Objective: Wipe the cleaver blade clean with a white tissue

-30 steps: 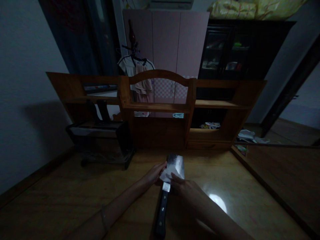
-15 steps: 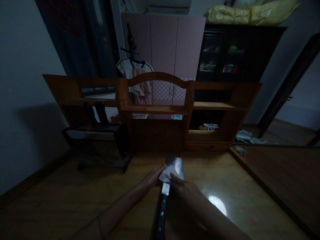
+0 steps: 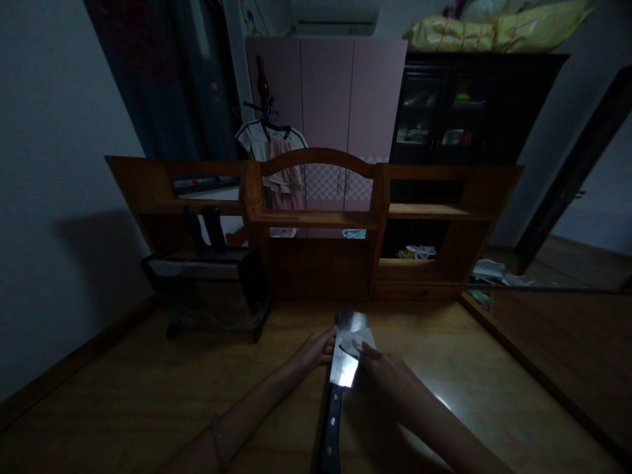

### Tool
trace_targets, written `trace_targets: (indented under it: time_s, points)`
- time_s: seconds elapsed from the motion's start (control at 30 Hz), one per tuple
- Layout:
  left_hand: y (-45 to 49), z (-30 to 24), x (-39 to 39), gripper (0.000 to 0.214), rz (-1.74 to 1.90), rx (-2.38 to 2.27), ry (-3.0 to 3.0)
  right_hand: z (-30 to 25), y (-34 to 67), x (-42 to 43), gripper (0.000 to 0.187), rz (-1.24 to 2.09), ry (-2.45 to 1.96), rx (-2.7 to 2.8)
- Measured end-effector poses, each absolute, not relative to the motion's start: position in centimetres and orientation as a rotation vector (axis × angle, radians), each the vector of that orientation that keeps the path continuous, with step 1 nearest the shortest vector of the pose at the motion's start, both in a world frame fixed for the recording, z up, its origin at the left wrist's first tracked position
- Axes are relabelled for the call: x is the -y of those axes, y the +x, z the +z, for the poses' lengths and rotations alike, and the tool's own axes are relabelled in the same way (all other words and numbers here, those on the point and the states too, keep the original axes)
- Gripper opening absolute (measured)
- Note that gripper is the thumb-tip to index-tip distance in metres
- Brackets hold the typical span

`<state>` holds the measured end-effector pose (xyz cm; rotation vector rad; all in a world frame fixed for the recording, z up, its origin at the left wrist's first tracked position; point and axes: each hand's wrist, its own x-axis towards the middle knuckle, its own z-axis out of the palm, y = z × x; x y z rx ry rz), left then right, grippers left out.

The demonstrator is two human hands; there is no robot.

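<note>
A cleaver (image 3: 345, 370) with a broad shiny blade and a black riveted handle points away from me over the wooden table, its handle end toward my body. My left hand (image 3: 316, 350) is closed on the blade's left edge, fingers partly hidden behind it. With my right hand (image 3: 386, 370) I press a folded white tissue or cloth (image 3: 356, 341) flat on the upper part of the blade; some of those fingers are hidden underneath. Neither hand is on the handle.
A black knife block (image 3: 202, 289) holding black-handled knives stands at the left on the tabletop (image 3: 247, 401). Behind it runs a low wooden shelf unit (image 3: 316, 217). A raised wooden edge (image 3: 523, 355) borders the table's right side.
My right hand has slid the white tissue or cloth up and right across the blade, baring more metal near the handle. The whole view has shifted slightly.
</note>
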<state>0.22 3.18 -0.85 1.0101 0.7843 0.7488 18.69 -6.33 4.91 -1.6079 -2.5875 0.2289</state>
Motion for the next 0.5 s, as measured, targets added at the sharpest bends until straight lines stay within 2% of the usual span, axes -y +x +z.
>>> trace_targets:
  time_s: [0.23,0.37,0.5]
  points:
    - [0.1,-0.9,-3.2,0.050,0.866,-0.810,1.041,5.6,15.5,8.4,0.066,0.475,-1.063,2.567]
    - [0.2,-0.8,-3.1,0.055,0.835,-0.805,1.011,5.7,17.5,7.1,0.055,0.497,-1.246,2.577]
    - [0.3,-0.5,-2.9,0.061,0.749,-0.786,0.981,5.0,19.3,5.6,0.049,0.323,-1.618,2.592]
